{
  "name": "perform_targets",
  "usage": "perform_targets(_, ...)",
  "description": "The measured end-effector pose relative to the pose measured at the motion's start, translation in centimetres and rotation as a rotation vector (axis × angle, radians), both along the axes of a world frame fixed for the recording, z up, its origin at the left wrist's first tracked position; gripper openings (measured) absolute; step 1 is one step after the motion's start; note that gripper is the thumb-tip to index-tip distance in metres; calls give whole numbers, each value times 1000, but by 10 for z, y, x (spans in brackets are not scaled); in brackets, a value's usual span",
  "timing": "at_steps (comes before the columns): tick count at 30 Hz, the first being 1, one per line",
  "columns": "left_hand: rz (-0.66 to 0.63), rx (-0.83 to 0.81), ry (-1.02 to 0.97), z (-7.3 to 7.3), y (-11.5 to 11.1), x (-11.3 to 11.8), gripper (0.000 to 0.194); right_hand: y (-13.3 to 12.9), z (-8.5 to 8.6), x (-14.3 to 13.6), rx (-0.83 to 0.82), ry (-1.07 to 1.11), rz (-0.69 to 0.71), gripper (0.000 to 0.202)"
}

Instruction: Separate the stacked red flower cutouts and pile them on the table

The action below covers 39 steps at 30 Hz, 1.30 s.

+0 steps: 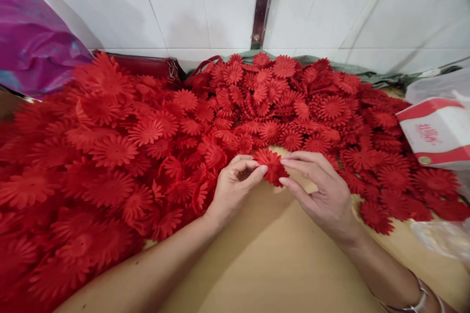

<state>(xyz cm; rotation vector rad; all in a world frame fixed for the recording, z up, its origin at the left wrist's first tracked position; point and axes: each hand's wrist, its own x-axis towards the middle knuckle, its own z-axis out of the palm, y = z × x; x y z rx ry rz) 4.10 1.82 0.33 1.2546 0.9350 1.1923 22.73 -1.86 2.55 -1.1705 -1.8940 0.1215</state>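
Between my two hands is a red artificial flower (270, 166) with thin, layered petals. My left hand (235, 181) pinches its left edge between thumb and fingers. On the other side, my right hand (323, 190) has its thumb and fingertips at the right edge of the petals, gripping them lightly. A large heap of loose red petal discs (113, 151) spreads to the left and behind my left hand. Beyond and to the right lies a pile of smaller or stacked red flowers (330, 107), some with small holes in the middle.
A tan tabletop (249, 264) lies below my hands. At right are a white and red box (435, 129) and clear plastic (440, 237). Behind the heap sit a dark red bag (147, 64) and a white tiled wall (176, 5). Purple fabric (35, 34) hangs at upper left.
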Motion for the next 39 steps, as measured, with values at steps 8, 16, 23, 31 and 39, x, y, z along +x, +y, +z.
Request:
perform_targets(8,-46,106,86,0,-4,2,10,3,-7,-5,-234,159,-9,36)
perform_targets(16,48,92,121,0,-3,1,17,3,-10,-1,-319,457,-25,5)
perform_targets(23,92,68,38,0,-3,-2,17,9,-7,8,-376,564,-173,17)
perform_targets(31,79,70,-27,0,-4,0,14,10,-3,8,-450,592,-156,16)
perform_targets(39,-104,184,128,4,-9,3,14,1,-9,-10,-564,599,21,23)
